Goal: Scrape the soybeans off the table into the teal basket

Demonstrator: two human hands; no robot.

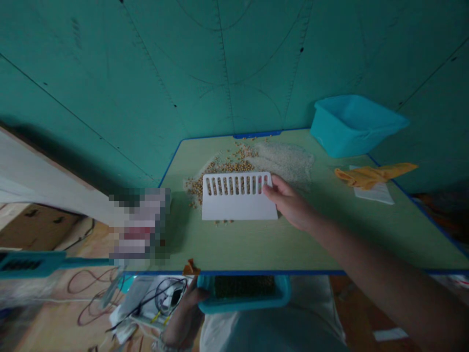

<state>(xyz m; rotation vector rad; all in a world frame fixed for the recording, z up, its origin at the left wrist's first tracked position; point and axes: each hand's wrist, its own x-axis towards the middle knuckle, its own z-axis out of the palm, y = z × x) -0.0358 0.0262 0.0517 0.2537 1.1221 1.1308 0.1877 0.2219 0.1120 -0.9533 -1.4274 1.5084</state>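
Beans [240, 167] and pale grains [286, 159] lie on the surface [264, 249], partly behind a slotted white scraper [239, 208] gripped at its right end by the right hand [291, 204]. The left hand [192, 300] holds the left end of a turquoise tray [245, 308] at the near edge; a turquoise bin [337, 137] stands far right.

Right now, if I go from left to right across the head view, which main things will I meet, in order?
Brown cardboard box → left hand → flat white rectangular plate with a row of slots → right hand → turquoise open-topped plastic bin.
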